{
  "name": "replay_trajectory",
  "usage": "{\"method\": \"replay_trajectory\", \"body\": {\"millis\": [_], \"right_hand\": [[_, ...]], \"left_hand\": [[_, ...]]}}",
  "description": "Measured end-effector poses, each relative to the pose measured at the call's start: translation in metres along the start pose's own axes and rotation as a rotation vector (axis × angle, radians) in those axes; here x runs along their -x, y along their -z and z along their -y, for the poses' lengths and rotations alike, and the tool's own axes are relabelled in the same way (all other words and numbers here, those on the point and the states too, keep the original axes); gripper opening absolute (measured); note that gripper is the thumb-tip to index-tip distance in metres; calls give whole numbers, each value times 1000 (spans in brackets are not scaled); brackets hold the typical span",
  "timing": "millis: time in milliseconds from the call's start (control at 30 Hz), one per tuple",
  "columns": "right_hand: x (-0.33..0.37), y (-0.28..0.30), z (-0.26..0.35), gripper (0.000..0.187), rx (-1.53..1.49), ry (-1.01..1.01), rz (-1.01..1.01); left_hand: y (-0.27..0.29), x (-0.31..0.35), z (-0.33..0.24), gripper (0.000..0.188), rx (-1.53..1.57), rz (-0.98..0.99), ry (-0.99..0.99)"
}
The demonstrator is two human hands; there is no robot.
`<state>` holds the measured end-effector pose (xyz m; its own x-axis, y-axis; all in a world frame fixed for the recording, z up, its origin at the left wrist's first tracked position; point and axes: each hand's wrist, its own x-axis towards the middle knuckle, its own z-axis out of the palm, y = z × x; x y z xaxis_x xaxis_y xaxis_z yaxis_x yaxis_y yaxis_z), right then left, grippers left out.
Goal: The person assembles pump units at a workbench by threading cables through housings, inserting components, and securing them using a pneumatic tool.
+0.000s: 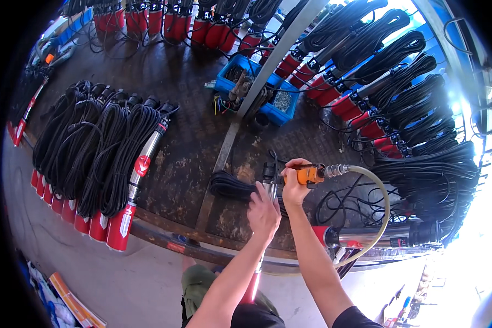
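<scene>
My right hand (pixel 294 188) is closed around an orange air-powered tool (pixel 309 175) with a metal coupling and a pale hose (pixel 387 205) curving off to the right. The tool's front end is hidden behind my fingers, close to the black top fitting of a submersible pump (pixel 268 174). My left hand (pixel 264 214) is wrapped over the pump's shiny metal tube just below that fitting, index finger stretched upward along it. The pump's red lower end reaches toward my lap. A coiled black cable (pixel 229 186) lies on the workbench left of the pump's top.
Several pumps with coiled cables (pixel 106 153) lie at the bench's left edge. Blue bins (pixel 283 116) of small parts stand ahead by a metal upright (pixel 232 139). More red pumps (pixel 347 106) line the back and right. Another pump (pixel 374 236) lies across the right front.
</scene>
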<state>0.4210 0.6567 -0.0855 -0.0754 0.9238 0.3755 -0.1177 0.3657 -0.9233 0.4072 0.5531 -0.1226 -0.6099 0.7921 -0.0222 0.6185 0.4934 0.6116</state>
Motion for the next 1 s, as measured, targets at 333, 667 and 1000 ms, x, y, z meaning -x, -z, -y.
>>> {"method": "replay_trajectory", "body": {"millis": [333, 667, 1000], "right_hand": [[4, 2, 2, 17, -10, 37, 66], [1, 0, -13, 18, -28, -4, 87], [41, 45, 84, 8, 409, 268, 50]], "left_hand": [[-1, -1, 0, 76, -12, 9, -18], [-3, 1, 1, 75, -30, -10, -4], [-11, 5, -6, 73, -11, 93, 52]]}}
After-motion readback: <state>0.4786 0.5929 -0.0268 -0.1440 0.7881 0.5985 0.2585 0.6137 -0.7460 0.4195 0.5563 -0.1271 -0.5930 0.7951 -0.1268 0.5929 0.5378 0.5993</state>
